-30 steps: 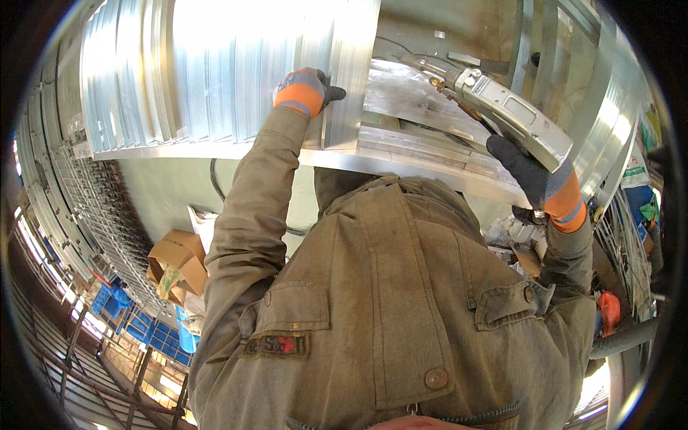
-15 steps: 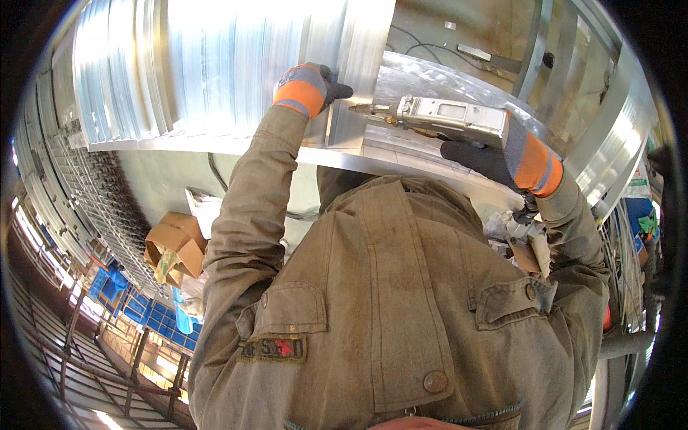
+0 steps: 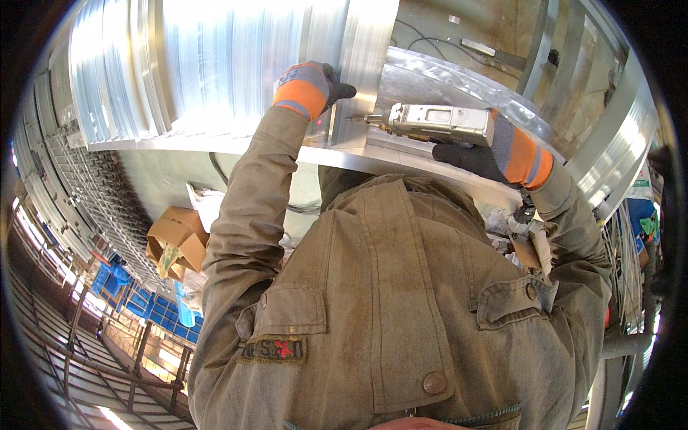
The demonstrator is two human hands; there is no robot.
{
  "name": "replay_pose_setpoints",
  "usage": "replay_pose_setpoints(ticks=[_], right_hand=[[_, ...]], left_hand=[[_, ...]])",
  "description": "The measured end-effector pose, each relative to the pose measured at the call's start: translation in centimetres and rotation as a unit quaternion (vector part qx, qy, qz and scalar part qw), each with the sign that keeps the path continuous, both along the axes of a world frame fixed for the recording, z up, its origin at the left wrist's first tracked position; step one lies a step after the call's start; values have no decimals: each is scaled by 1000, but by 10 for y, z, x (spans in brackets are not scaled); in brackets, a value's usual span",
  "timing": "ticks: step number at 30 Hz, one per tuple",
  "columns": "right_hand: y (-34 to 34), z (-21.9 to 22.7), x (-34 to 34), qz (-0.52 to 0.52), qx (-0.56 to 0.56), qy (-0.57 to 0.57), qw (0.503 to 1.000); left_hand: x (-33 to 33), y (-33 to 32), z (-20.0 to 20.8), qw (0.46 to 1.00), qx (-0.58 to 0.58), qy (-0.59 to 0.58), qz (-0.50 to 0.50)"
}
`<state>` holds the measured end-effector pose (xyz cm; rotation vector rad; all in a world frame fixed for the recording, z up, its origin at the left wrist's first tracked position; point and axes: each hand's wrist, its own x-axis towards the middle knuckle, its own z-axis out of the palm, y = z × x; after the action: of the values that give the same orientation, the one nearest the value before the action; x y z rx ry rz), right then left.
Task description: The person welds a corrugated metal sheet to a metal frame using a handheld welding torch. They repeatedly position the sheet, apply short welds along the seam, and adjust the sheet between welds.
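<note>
My left hand (image 3: 307, 87), in a grey and orange glove with dark fingertips, is closed on a shiny metal profile (image 3: 362, 57) at the right side of a row of long ribbed metal profiles (image 3: 229, 57). Its thumb points right. My right hand (image 3: 494, 154), gloved the same way, is wrapped round a silver, boxy tool (image 3: 444, 122) that looks like a welding gun. The narrow nozzle points left, close to the profile's lower end; contact cannot be made out. A small red light spot shows on the metal below my left hand.
A metal rail (image 3: 337, 159) runs across in front of my body. An open cardboard box (image 3: 178, 240) stands at lower left, near blue crates (image 3: 147, 304). Metal bars (image 3: 537, 50) slant at upper right, beside a dark cable (image 3: 430, 43).
My right hand and the tool have shifted slightly left and down, bringing the nozzle nearer the profile. A red spot now shows on the metal. My left hand has hardly moved.
</note>
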<state>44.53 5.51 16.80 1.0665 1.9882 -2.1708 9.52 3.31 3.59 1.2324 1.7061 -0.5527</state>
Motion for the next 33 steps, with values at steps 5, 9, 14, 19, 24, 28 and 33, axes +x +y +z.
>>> replay_pose_setpoints(ticks=[5,9,14,19,24,28,33], right_hand=[[-4,-13,-1,21,31,49,998],[-10,-25,-2,35,27,54,998],[-18,-42,-6,63,23,61,996],[-22,-53,-13,95,11,47,994],[-18,-56,-10,134,-19,7,991],[-23,-63,-10,78,21,82,993],[-26,-70,-7,84,36,83,992]], left_hand=[[0,-5,-6,1000,26,17,3],[-1,-6,-4,1000,30,0,-3],[3,-2,-3,999,34,2,-31],[3,-5,-5,998,54,7,-36],[2,-6,-8,998,58,10,-35],[2,-5,-9,997,60,5,-39],[2,-5,-6,998,52,8,-38]])
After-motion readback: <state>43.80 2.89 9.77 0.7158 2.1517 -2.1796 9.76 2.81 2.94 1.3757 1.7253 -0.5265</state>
